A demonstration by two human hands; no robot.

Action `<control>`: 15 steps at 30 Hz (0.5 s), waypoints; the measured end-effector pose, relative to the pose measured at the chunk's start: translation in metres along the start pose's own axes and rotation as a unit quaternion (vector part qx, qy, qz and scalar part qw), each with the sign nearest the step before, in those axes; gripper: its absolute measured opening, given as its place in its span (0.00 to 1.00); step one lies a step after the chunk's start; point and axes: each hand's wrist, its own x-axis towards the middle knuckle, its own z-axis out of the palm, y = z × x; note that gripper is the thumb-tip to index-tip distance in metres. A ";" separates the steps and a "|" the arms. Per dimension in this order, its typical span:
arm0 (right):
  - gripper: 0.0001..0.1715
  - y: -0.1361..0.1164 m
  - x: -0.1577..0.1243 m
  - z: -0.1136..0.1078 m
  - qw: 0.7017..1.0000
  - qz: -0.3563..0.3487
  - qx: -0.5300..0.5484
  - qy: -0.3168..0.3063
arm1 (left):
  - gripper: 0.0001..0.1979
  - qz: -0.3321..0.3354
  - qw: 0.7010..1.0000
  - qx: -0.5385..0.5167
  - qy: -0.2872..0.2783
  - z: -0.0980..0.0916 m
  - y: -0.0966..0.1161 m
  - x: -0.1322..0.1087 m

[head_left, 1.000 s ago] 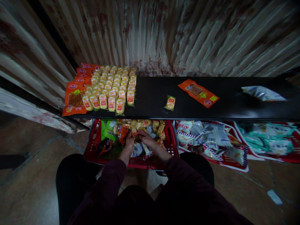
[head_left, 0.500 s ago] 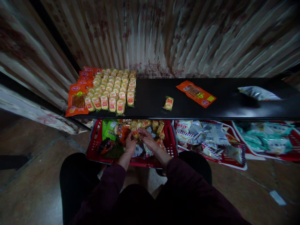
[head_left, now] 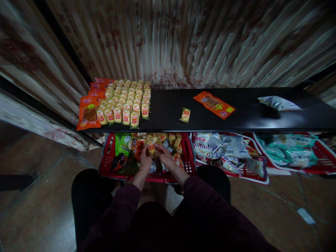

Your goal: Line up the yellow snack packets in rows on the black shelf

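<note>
A small packaged cake in a clear wrapper with a red and yellow label is pinched upright in my left hand. My right hand is just to its right, fingers curved and a little apart; whether its fingertips touch the wrapper is hard to see. Both hands are over a red basket of mixed snack packets. On the black shelf above, many like cakes stand in tight rows at the left, and one single cake lies near the middle.
Orange snack packets stand left of the cake rows. Another orange packet and a silvery bag lie farther right on the shelf. Two more baskets, one with white bags and one with green bags, sit below at right.
The cake in my left hand now shows its label more fully, and my right fingers have drawn slightly away from it. The whole view has shifted slightly.
</note>
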 end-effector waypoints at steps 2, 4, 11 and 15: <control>0.21 -0.001 -0.003 0.001 1.000 -0.005 0.013 0.005 | 0.25 0.007 1.000 -0.007 0.000 -0.002 0.002 -0.003; 0.22 -0.002 -0.007 0.003 0.999 -0.006 0.043 0.010 | 0.24 0.015 1.000 -0.016 0.003 -0.003 0.004 -0.007; 0.21 -0.011 -0.017 0.011 0.990 0.004 0.135 0.035 | 0.24 0.027 0.999 -0.037 0.017 -0.004 0.013 -0.018; 0.22 -0.014 -0.022 0.013 0.988 -0.004 0.144 0.052 | 0.23 0.044 0.998 -0.044 0.019 -0.005 0.018 -0.023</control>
